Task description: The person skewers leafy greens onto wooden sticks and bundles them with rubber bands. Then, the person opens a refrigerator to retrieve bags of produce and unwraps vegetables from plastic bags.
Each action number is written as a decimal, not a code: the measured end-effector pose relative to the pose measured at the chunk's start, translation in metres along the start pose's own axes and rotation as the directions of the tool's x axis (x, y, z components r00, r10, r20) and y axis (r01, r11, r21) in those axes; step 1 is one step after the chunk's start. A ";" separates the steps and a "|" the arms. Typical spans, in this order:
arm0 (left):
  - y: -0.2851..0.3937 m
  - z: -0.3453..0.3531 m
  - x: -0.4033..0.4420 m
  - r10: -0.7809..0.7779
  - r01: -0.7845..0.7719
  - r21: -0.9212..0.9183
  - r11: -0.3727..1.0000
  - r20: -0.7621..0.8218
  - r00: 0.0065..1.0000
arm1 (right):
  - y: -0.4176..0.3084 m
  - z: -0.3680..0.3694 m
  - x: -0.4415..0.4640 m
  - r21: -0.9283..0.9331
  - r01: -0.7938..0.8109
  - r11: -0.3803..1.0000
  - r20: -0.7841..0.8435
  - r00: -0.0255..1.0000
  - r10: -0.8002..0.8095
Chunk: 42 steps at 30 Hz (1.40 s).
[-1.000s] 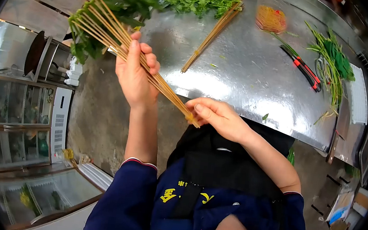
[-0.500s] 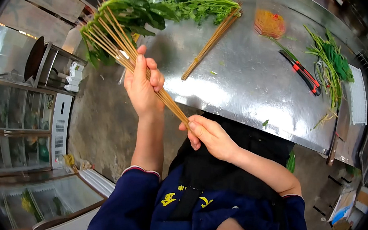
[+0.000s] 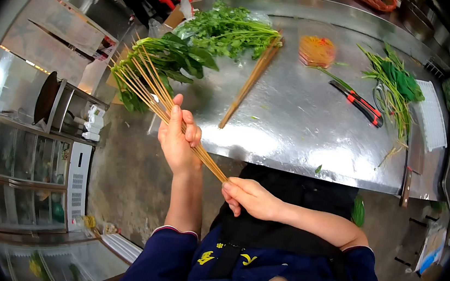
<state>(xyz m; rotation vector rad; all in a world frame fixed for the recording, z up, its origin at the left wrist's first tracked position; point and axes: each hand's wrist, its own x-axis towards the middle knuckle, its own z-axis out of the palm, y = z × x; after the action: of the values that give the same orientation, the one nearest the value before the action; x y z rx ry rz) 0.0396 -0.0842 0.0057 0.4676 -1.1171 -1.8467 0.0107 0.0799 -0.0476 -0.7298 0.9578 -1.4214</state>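
A fanned bundle of thin bamboo skewers slants in front of me, its pointed tips spread toward the upper left. My left hand is closed round the middle of the bundle, thumb lying along it. At the lower end, my right hand grips the gathered ends of the same skewers between thumb and fingers. Behind the spread tips lie dark green leafy vegetables at the table's left corner. A second bundle of skewers rests on the metal table, its far end against leafy herbs.
On the table's right are red-and-black-handled cutters, green stems, a white rack and a knife at the front edge. A clear container with orange-yellow contents sits farther back. Glass-door fridges stand left.
My view has tilted, so the table and both hands appear lower in the picture. Both hands keep their hold on the skewers, with little change in grip.
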 end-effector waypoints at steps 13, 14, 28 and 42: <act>0.012 -0.011 0.020 -0.032 0.078 -0.274 0.959 0.167 0.985 | -0.031 -0.023 -0.005 0.235 -0.131 0.963 0.135 0.986 0.101; 0.014 -0.014 0.022 -0.029 0.085 -0.298 0.951 0.187 0.982 | -0.032 -0.023 -0.007 0.225 -0.100 0.969 0.109 0.991 0.077; 0.007 -0.019 0.019 -0.030 0.138 -0.364 0.921 0.287 0.957 | -0.030 -0.024 -0.016 -0.608 0.291 0.739 -0.027 0.922 -0.385; 0.006 -0.001 0.000 0.007 -0.011 0.056 0.998 0.062 0.998 | -0.027 -0.021 -0.011 -0.739 0.328 0.589 0.063 0.904 -0.424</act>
<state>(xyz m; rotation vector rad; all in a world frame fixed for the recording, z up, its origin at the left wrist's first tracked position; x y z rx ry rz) 0.0434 -0.0860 0.0101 0.4396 -1.2140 -1.8364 -0.0196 0.0921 -0.0330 -1.5502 1.5839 -1.4257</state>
